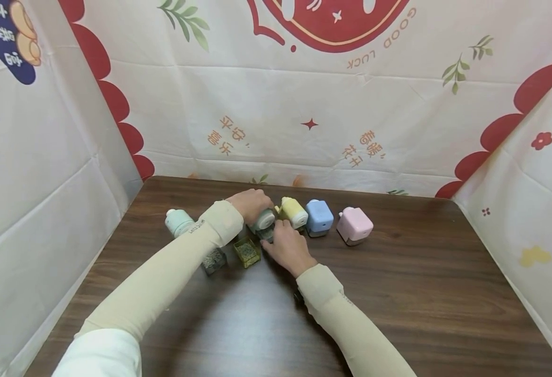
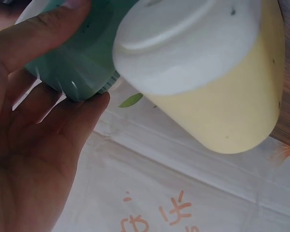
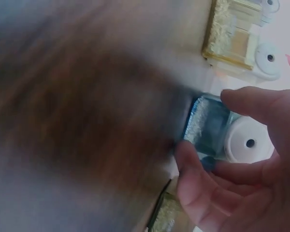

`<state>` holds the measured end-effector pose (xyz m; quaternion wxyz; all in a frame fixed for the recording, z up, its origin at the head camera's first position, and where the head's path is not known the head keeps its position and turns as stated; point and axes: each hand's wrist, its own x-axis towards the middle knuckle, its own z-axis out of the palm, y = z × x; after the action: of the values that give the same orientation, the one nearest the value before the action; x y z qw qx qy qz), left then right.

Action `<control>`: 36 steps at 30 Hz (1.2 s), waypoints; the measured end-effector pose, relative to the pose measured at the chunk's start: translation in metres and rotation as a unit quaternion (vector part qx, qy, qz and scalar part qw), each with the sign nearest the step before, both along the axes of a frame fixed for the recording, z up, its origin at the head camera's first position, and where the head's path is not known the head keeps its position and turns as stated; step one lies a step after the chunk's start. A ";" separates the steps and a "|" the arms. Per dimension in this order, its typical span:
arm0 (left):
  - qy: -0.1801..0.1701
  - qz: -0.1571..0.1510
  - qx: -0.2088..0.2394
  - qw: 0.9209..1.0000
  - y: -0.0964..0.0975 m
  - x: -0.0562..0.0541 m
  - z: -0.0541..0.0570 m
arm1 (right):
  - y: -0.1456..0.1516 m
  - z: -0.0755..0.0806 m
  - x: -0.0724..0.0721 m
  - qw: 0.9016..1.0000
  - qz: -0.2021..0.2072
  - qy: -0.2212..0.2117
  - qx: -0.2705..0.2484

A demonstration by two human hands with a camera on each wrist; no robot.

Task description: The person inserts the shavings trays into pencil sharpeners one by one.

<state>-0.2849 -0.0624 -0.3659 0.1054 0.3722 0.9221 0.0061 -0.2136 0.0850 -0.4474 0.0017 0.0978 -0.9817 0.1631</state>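
Just left of the yellow pencil sharpener point(image 1: 294, 212), my left hand point(image 1: 251, 204) grips the green sharpener point(image 1: 263, 220). Its shavings bin point(image 3: 213, 123) lies on the side facing me, nearer my right hand point(image 1: 289, 247), whose partly spread grip pinches the bin's sides.

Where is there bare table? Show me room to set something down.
Widest: the table right of the pink sharpener, up to the right cloth wall. Also free: the front stretch between left sleeve and right sleeve. Crowded: the back, from mint sharpener to pink, with left hand and right hand at the green sharpener.
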 end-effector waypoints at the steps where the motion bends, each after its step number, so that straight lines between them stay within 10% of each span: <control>1: 0.001 0.001 -0.001 1.000 0.000 0.000 0.000 | -0.001 -0.001 -0.001 1.000 -0.002 0.002 -0.005; 25: 0.003 0.004 -0.014 1.000 0.004 -0.001 0.000 | -0.011 -0.004 -0.023 0.998 -0.025 -0.025 -0.056; 36: 0.008 0.004 -0.007 1.000 0.005 0.000 -0.001 | 0.006 0.033 -0.006 0.997 0.037 -0.050 -0.051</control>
<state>-0.2850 -0.0578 -0.3665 0.1005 0.3682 0.9243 -0.0033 -0.2195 0.0906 -0.4148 -0.0487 0.1254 -0.9666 0.2180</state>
